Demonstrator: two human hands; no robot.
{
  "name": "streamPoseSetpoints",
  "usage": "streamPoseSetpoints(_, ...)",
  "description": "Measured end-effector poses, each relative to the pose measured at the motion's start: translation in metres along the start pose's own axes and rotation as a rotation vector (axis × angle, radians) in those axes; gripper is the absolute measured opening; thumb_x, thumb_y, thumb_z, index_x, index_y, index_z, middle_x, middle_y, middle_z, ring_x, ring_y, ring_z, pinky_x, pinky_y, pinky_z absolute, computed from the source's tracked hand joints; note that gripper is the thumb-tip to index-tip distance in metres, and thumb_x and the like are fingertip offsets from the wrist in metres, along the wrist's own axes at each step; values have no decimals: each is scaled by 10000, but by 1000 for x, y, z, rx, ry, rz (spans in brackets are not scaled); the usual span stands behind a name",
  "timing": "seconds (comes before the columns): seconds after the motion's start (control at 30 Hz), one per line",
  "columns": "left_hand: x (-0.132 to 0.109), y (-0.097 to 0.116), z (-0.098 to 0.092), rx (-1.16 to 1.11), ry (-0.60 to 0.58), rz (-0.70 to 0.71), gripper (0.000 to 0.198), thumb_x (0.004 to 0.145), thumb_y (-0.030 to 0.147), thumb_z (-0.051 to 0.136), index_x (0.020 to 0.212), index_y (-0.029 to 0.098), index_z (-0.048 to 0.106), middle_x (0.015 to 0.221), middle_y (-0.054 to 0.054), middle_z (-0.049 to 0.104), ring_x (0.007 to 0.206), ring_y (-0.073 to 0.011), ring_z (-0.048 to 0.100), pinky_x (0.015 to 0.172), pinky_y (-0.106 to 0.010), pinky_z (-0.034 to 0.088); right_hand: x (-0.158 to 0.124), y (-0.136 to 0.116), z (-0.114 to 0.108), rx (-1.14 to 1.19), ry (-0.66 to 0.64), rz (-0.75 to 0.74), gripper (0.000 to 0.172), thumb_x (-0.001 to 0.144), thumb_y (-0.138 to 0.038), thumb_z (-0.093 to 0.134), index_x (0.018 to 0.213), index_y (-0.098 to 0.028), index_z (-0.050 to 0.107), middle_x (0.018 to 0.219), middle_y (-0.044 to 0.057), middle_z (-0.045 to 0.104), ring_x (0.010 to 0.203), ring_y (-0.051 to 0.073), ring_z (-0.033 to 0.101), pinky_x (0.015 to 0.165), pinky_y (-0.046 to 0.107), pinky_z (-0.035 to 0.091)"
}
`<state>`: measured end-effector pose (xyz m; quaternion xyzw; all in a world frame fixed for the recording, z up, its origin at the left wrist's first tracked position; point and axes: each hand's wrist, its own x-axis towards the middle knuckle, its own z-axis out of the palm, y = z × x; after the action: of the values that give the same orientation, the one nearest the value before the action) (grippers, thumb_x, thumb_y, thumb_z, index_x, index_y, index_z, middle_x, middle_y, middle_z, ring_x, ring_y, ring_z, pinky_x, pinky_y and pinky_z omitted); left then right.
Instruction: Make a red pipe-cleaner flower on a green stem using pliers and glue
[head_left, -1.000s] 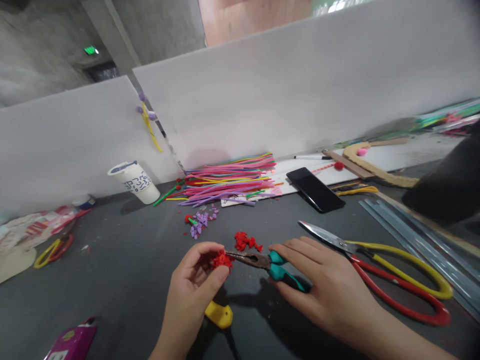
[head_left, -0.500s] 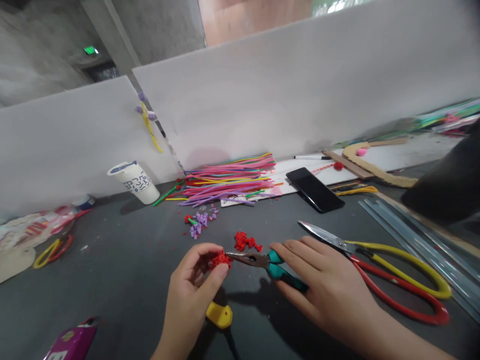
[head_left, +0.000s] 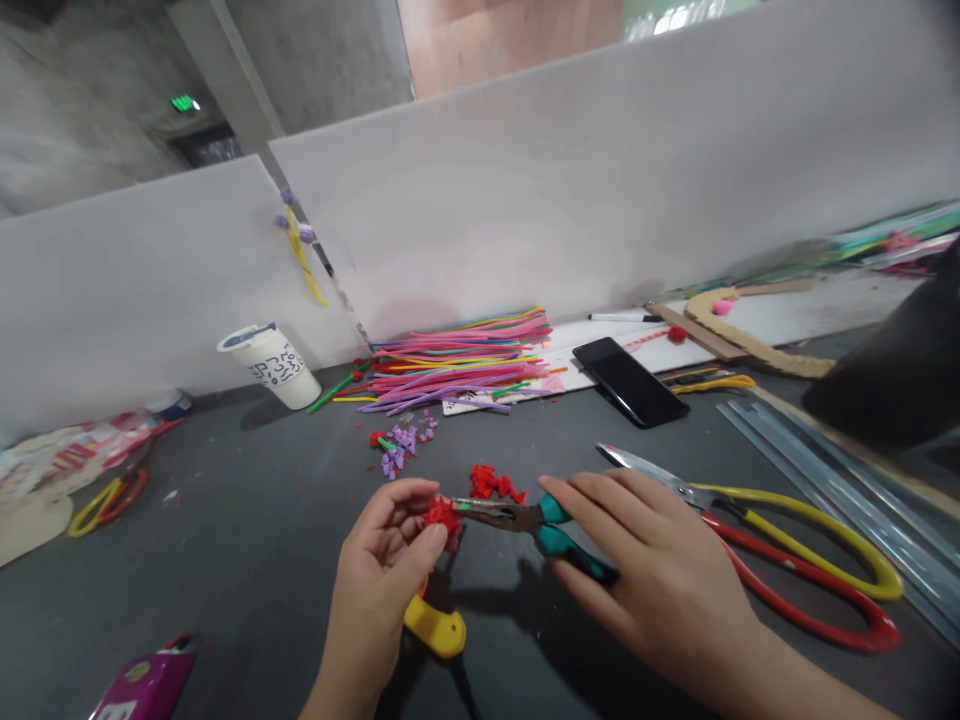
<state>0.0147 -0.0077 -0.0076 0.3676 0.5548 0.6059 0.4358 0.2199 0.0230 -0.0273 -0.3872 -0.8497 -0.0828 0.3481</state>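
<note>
My left hand [head_left: 382, 575] is closed, pinching a small red fuzzy cluster [head_left: 444, 520] between thumb and fingers. My right hand [head_left: 652, 560] grips the teal handles of long-nose pliers [head_left: 510, 515]. The pliers' tips meet the cluster from the right, and a bit of green shows at the jaws. Just behind the pliers lie loose red fuzzy pieces [head_left: 495, 483]. Below my left hand is a yellow tool [head_left: 439, 628] with a black cord, partly hidden by the hand. Large scissors [head_left: 795, 545] with one yellow and one red handle lie beside my right hand.
Bundled coloured pipe cleaners [head_left: 465, 365] lie along the white partition [head_left: 525, 200], near a paper cup [head_left: 277, 365]. Purple bits [head_left: 401, 450] sit before them. A phone [head_left: 630, 380] is at the right, a purple box [head_left: 146, 685] at lower left, small scissors [head_left: 109, 503] at far left.
The red cluster has turned slightly in my left fingers and shows more of itself. A green bit is now visible at the pliers' jaws. Both hands stay nearly in place.
</note>
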Motion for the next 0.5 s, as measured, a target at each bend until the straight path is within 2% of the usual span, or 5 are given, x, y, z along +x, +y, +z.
streamPoseSetpoints(0.1, 2, -1, -3, -19, -21, 17, 300, 626, 238, 769, 904, 164, 684, 837, -61, 713, 750, -161, 651, 672, -219, 506, 4, 4, -1, 165, -41, 143, 248, 797, -224, 543, 1023, -178, 634, 918, 72, 675, 806, 216, 613, 728, 351, 502)
streamPoseSetpoints(0.2, 2, -1, -4, -28, -51, 16, 293, 630, 236, 774, 900, 171, 683, 840, -62, 727, 752, -164, 664, 678, -218, 515, 6, 4, -1, 283, -126, 223, 210, 770, -205, 577, 967, -199, 648, 860, 40, 666, 781, 197, 620, 699, 324, 506)
streamPoseSetpoints(0.33, -1, 0, -2, -42, -28, 20, 250, 641, 228, 762, 876, 179, 690, 816, -39, 728, 731, -145, 665, 662, -193, 513, 6, 0, -2, 359, -211, 272, 206, 756, -193, 606, 954, -221, 656, 787, 9, 643, 747, 184, 612, 651, 295, 492)
streamPoseSetpoints(0.5, -2, 1, 1, -11, -15, 14, 236, 626, 222, 763, 846, 174, 694, 792, -39, 724, 703, -150, 660, 647, -207, 514, 6, -1, -3, 360, -241, 267, 205, 766, -201, 605, 961, -227, 663, 773, 9, 637, 742, 177, 608, 632, 270, 476)
